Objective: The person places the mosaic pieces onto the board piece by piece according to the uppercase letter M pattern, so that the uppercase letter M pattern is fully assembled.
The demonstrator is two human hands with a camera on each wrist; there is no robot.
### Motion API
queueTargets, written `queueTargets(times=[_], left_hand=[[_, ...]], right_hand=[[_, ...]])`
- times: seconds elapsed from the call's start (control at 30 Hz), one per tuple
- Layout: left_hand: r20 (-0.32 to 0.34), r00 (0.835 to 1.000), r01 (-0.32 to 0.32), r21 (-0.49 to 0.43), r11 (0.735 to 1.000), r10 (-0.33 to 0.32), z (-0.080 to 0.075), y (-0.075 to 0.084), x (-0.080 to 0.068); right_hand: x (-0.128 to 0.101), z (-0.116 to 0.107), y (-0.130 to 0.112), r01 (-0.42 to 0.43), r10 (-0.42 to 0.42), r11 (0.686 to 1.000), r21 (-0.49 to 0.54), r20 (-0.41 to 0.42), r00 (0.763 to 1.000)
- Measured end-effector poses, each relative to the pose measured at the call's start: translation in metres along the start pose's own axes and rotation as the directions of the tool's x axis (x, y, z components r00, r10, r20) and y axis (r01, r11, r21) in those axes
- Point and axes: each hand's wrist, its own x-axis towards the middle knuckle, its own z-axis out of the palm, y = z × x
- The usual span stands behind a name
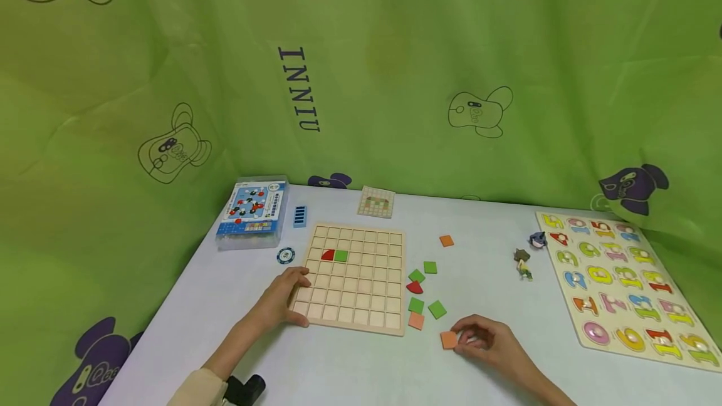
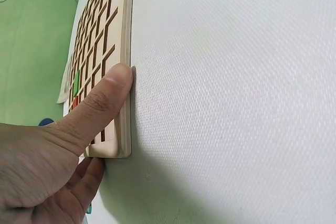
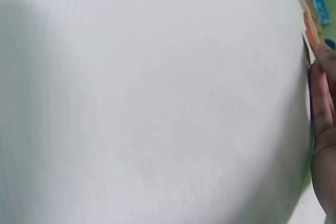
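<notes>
Nearest, the person's right hand (image 1: 487, 340) rests low on the pale, finely woven tablecloth (image 1: 350, 368), its fingers curled together and pinching a small flat orange square tile (image 1: 449, 339) at the tile's right edge; the tile lies flat on the cloth, just right of the wooden board's near right corner. The right wrist view shows only fingertips (image 3: 321, 95) at the picture's edge against a sliver of orange, so how tightly the tile is pinched cannot be told there.

Slightly further, the left hand (image 1: 280, 299) lies against the near left corner of the square, pale wooden grid board (image 1: 356, 315). Its thumb (image 2: 107, 95) presses straight along the board's smooth side edge, and the other fingers are loosely bent around the left rim; the hand steadies the board and does not lift it. A beige sleeve (image 1: 197, 390) covers the forearm.

Between the two hands, beside the board's right edge, lie loose flat pieces: an orange square (image 1: 416, 321), three green squares (image 1: 437, 309) and a red quarter-round piece (image 1: 414, 287), with one more green square (image 1: 430, 267) and an orange square (image 1: 447, 240) beyond. Inside the grid sit a red quarter-round (image 1: 328, 255) and a green square (image 1: 341, 255), touching side by side.

Further left are a round blue chip (image 1: 286, 255), a small blue ribbed block (image 1: 300, 216) and a clear plastic box with a blue printed lid (image 1: 252, 213). A small pattern card (image 1: 376, 201) lies past the board. At the right, two small figurines (image 1: 524, 263) stand near a wooden number puzzle (image 1: 620, 281) with glossy coloured digits. A wrinkled green curtain (image 1: 395, 80) printed with cartoon outlines hangs behind.
</notes>
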Motion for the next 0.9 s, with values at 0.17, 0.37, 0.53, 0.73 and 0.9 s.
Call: queueTargets(times=[0.17,0.37,0.53,0.73,0.9], left_hand=[[0.001,1.0,0.004,0.0,1.0,-0.004,-0.001,0.001,0.0],[0.004,1.0,0.003,0.0,1.0,-0.003,-0.001,0.001,0.0],[0.004,1.0,0.0,-0.001,1.0,0.0,-0.001,0.0,0.0],[0.002,1.0,-0.01,-0.001,1.0,0.011,0.0,-0.001,0.0],[-0.001,1.0,-0.016,-0.003,1.0,0.016,0.0,-0.002,0.0]], right_hand=[[-0.001,0.005,-0.003,-0.054,0.058,0.997,0.05,-0.07,0.996],[0.0,0.013,-0.008,-0.196,0.206,0.978,0.069,-0.189,0.96],[0.007,0.018,-0.011,-0.185,0.194,0.981,0.059,-0.296,0.935],[0.018,0.019,-0.013,-0.165,0.188,0.982,0.091,-0.373,0.908],[0.026,0.02,-0.011,-0.179,0.211,0.977,0.117,-0.392,0.896]])
